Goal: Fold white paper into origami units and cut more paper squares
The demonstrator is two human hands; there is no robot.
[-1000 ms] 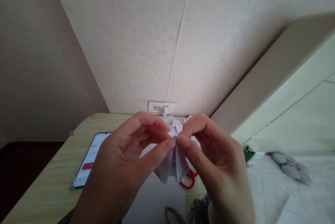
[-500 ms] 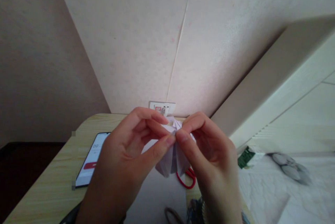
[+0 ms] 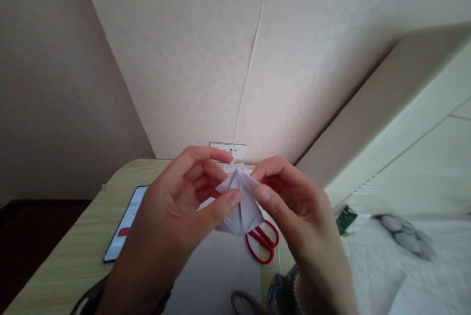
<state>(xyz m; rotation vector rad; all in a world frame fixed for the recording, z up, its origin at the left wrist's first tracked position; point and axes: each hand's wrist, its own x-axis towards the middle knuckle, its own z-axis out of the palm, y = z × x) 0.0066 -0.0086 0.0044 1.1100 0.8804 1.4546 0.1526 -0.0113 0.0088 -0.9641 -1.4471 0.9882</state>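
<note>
A small piece of folded white paper (image 3: 245,209) with several creases and pointed corners is held up above the table. My left hand (image 3: 184,202) pinches its left side, the thumb lying across the front face. On the right edge, the thumb and forefinger of my right hand (image 3: 294,202) grip the paper. My fingers hide parts of the paper's back and sides. Beneath it, a flat white sheet (image 3: 217,271) lies on the table, and red-handled scissors (image 3: 263,244) rest at the sheet's right edge, their blades out of sight.
A phone (image 3: 123,229) with a lit screen lies on the wooden table (image 3: 66,251) to the left. A wall socket (image 3: 235,150) sits behind my hands. At right are a green-and-white box (image 3: 348,219) and a grey rounded object (image 3: 408,236) on a white quilted surface. A dark loop (image 3: 246,302) is at the bottom.
The folded paper has tilted and spread, so a flatter creased face shows. My hands have moved slightly apart, and more of the scissors' red handles is visible.
</note>
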